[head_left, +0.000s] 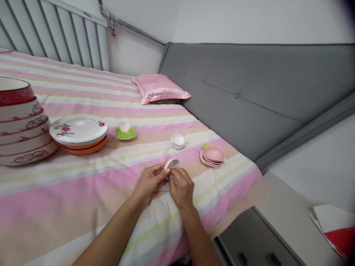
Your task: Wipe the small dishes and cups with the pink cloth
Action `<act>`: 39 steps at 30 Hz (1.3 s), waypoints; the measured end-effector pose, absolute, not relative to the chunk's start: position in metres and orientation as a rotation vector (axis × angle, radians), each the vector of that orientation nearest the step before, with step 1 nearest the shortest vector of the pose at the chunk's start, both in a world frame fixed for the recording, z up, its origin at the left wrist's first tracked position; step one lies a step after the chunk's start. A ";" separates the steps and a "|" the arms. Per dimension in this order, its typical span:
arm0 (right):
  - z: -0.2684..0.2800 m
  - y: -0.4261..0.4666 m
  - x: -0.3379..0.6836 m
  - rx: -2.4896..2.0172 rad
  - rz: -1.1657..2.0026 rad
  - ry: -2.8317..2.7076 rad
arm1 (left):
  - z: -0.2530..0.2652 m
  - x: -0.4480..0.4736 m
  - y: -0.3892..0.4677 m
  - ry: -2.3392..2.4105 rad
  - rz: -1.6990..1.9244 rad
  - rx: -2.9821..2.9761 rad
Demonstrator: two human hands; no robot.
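A small white dish [172, 163] is tilted up on its side between my two hands, just above the bed. My left hand [149, 181] grips its left edge between thumb and fingers. The fingers of my right hand [181, 186] are curled closed against the near side of the same dish. Something thin and whitish [163, 187] shows below the hands; what it is I cannot tell. Beyond them is a short stack of similar small white dishes [178, 140]. To the right lies a stack of pink fruit-shaped dishes [213, 155] with a green tip.
A striped bedspread [83, 207] covers the bed. On the left stand a tall stack of red-rimmed bowls [24, 136], flowered plates [80, 127] over orange ones, and a green leaf-shaped dish [125, 133]. Behind are a pink pillow [161, 88] and grey headboard [249, 81]; a nightstand [291, 218] is at right.
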State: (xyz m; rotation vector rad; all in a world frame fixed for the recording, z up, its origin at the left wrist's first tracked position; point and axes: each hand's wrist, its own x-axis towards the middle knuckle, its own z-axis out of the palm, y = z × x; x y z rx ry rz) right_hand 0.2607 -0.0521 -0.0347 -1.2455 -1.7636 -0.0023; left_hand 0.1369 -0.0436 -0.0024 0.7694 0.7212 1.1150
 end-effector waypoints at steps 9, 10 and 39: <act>-0.040 -0.049 0.260 -1.338 -0.083 -1.632 | -0.001 0.136 -0.044 0.733 1.088 0.793; -0.040 -0.049 0.260 -1.339 -0.094 -1.617 | -0.001 0.136 -0.045 0.739 1.079 0.797; -0.033 -0.051 0.261 -1.120 -0.086 -1.704 | 0.001 0.135 -0.046 0.767 1.020 0.804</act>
